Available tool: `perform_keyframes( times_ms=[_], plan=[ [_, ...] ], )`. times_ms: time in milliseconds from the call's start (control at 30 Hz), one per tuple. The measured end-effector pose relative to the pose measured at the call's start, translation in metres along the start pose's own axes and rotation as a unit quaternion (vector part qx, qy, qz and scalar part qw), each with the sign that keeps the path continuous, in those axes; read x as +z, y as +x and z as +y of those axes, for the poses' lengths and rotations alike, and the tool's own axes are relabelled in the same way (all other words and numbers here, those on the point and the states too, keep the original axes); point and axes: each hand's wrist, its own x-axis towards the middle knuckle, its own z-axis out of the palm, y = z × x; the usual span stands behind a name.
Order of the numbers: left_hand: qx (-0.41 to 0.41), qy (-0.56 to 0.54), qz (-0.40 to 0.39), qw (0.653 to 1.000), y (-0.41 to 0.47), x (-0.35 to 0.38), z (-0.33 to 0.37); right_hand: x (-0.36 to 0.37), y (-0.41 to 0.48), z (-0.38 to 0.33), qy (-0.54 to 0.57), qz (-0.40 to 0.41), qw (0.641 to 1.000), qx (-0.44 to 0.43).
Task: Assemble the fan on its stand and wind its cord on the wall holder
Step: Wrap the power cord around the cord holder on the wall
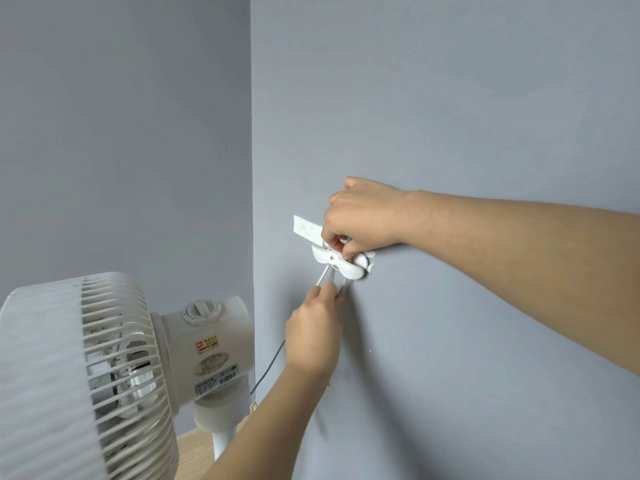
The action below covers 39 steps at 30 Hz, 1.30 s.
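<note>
The white fan [104, 368] sits mounted on its white stand pole [223, 445] at the lower left, its grille facing left. On the grey wall, a white cord holder [346, 265] sits below a white plate [306, 229]. My right hand [363, 216] pinches the cord at the top of the holder. Just below it, my left hand [313, 330] grips the grey cord strands [325, 277] hanging from the holder. More cord [273, 362] trails down behind my left wrist toward the fan.
A grey wall corner [252, 168] runs vertically just left of the holder. A strip of wooden floor [194, 455] shows beneath the fan. The fan head stands close to my left forearm.
</note>
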Motion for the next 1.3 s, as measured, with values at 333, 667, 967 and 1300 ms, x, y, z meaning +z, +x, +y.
perform_keyframes(
  times_ms=[333, 667, 967, 1300],
  plan=[
    [-0.295, -0.297, -0.160, 0.894, 0.012, -0.013, -0.027, 0.006, 0.003, -0.010, -0.015, -0.048, 0.998, 0.026],
    [-0.368, -0.300, -0.076, 0.877, 0.028, -0.016, -0.035, 0.009, 0.004, -0.014, -0.004, -0.114, 0.992, 0.045],
    [-0.410, -0.406, -0.030, 0.816, 0.059, -0.012, -0.041, 0.008, 0.002, -0.013, 0.033, -0.115, 0.992, 0.037],
    [-0.305, -0.439, 0.046, 0.844, 0.064, -0.044, -0.017, 0.011, 0.002, -0.014, 0.029, -0.112, 0.993, 0.037]
  ],
)
